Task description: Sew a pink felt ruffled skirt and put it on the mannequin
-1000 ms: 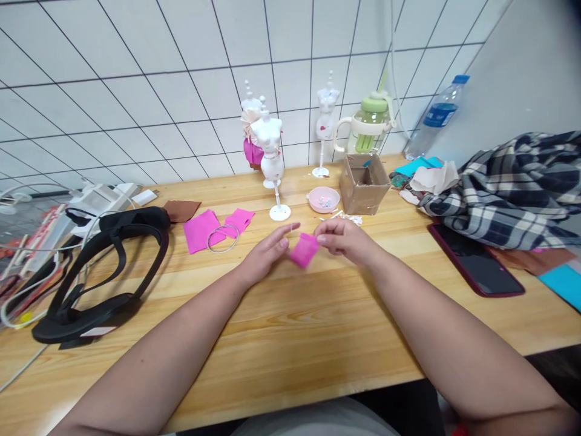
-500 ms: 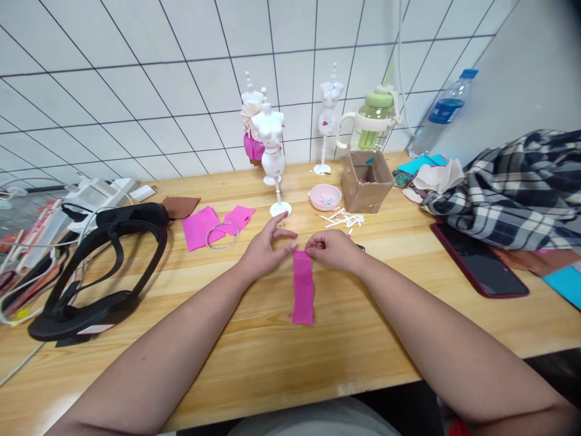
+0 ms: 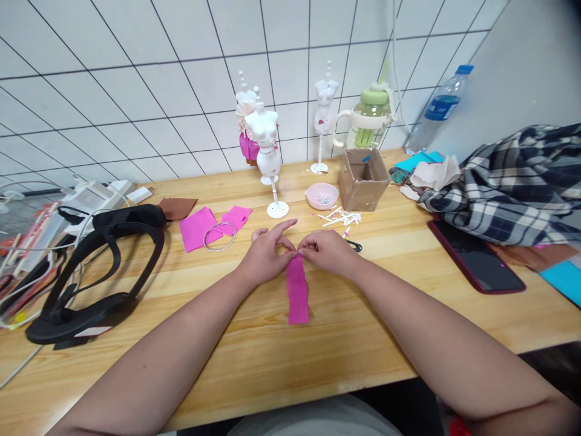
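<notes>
A narrow strip of magenta fabric (image 3: 298, 293) hangs down toward me on the wooden table, its far end between my hands. My left hand (image 3: 269, 254) pinches the left corner of that end between thumb and a finger, index raised. My right hand (image 3: 327, 251) pinches the same end from the right, fingers curled in. The fingertips of both hands nearly meet at the strip's top edge. Black-handled scissors (image 3: 354, 245) lie partly hidden behind my right hand. Just beyond the hands stands a small white dress form (image 3: 267, 142).
Magenta fabric pieces (image 3: 200, 229) with a metal ring (image 3: 219, 237) lie left, near a black headset (image 3: 97, 303). Behind are a pink bowl (image 3: 322, 197), white sticks (image 3: 340, 217), a cardboard box (image 3: 363, 181) and a green-lidded jug (image 3: 370, 121). A phone (image 3: 476, 257) and plaid cloth (image 3: 521, 188) are right.
My left fingers have closed onto the strip's far end beside my right hand's pinch, and that end is now gathered narrower. The view has shifted slightly.
</notes>
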Tool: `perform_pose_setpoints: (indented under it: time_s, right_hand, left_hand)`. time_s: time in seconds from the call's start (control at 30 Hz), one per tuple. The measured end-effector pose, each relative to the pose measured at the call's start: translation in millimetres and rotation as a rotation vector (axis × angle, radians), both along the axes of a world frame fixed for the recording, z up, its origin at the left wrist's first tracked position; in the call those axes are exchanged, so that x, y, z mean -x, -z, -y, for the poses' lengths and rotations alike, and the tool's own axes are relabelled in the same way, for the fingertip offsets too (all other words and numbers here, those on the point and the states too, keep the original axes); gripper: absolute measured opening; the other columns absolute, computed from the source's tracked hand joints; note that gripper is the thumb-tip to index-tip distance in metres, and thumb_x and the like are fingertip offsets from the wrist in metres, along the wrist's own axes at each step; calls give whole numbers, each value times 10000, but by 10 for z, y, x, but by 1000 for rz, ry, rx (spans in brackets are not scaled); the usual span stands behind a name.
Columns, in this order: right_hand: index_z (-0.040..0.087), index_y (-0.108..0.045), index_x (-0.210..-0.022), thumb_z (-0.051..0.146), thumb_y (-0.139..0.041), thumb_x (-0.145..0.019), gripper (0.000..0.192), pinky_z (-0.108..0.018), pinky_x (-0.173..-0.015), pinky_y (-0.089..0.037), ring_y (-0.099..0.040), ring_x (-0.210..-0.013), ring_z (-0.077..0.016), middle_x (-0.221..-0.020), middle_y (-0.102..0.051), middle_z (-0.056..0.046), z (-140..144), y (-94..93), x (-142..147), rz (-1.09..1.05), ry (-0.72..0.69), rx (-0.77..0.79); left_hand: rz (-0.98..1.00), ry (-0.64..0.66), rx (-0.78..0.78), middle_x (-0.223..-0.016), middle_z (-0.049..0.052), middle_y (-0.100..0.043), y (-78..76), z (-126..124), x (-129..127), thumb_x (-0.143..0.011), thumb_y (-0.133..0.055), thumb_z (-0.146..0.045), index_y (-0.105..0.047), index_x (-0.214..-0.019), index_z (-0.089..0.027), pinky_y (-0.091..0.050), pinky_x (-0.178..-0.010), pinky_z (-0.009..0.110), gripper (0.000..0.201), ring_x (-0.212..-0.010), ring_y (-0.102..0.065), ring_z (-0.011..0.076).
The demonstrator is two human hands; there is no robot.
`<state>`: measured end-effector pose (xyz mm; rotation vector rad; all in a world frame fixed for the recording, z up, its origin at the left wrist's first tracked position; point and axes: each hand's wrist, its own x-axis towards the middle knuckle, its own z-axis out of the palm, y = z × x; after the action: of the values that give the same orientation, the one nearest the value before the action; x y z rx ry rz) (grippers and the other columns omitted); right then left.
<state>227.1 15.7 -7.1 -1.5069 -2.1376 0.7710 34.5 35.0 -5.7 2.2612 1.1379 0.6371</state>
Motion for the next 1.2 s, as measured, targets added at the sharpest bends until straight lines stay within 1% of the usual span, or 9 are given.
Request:
perform_pose_setpoints:
  time_s: [0.17,0.3,0.4,0.57,0.7,0.8,0.9,1.07,1.2]
  right_hand:
    - [220,-728,-921,300,-516,-921,227,-273,-672,-366,-599,-806,-173,-882,-706,-46,-2,-106,-90,115,-6,-52]
    - [185,-690,-968,433,-551,-899,292,-342,-728,-398,-603,-937,-269,-1053,-671,-144,9,-241,-329,405,221,-93]
    - [169,-678,-888,507,-606,-848,348,-383,-762,-414,-590,-986,-318,-1015,-657,-174,16,-262,-459,537,237,-47]
    - [191,-598,-779,345,-653,-830,171,-365,-753,-416,-609,-930,-286,-920,-670,-127,-7,-205,-453,528,164,-18]
    - [211,-466,-869,251,-515,-901,71,-333,-707,-418,-619,-839,-232,-922,-664,-116,-6,-161,-283,177,290,-94]
    - [249,-350,-918,297,-402,-943,75,-272,-587,-424,-561,-571,-138,-781,-651,-1,29,-103,-78,-425,265,130]
    - [255,-367,-911,444,-457,-898,210,-232,-476,-368,-409,-455,-111,-580,-481,91,79,-52,96,-774,256,299]
    - [205,-551,-908,611,-501,-820,419,-255,-509,-388,-399,-502,-107,-588,-448,64,153,-45,184,-1016,194,491]
    - [202,-579,-946,629,-545,-807,451,-274,-622,-417,-466,-590,-113,-652,-507,46,182,-55,181,-1021,157,448]
  left_hand:
    - [22,8,-28,-870,-16,-757,25,-21,14,-818,-645,-262,-362,-1424,-261,-231,-1090,488,669,-998,-674,207]
    - [94,-5,39,-852,0,-751,20,-38,48,-818,-657,-286,-362,-1437,-227,-358,-1039,411,688,-1011,-671,216]
    - [140,-6,60,-860,0,-742,13,-40,70,-824,-651,-269,-362,-1432,-232,-393,-1027,384,674,-993,-675,206]
    - [205,29,22,-856,3,-734,18,-31,77,-829,-651,-241,-396,-1386,-214,-382,-1063,392,613,-950,-685,189]
    - [197,18,13,-863,14,-728,10,-16,74,-841,-643,-249,-401,-1371,-217,-419,-1025,395,584,-952,-687,199]
    - [207,15,11,-851,11,-720,7,-8,77,-840,-649,-255,-398,-1363,-218,-444,-992,380,581,-940,-687,197]
    - [224,23,5,-847,6,-721,16,-3,79,-837,-652,-261,-402,-1356,-224,-447,-990,372,577,-928,-686,191]
    - [212,49,-9,-863,7,-727,32,-4,80,-837,-639,-260,-409,-1353,-232,-439,-1001,387,566,-935,-688,196]
    - [199,65,-40,-858,5,-730,40,-11,84,-832,-634,-249,-409,-1350,-227,-423,-1014,405,565,-954,-683,202]
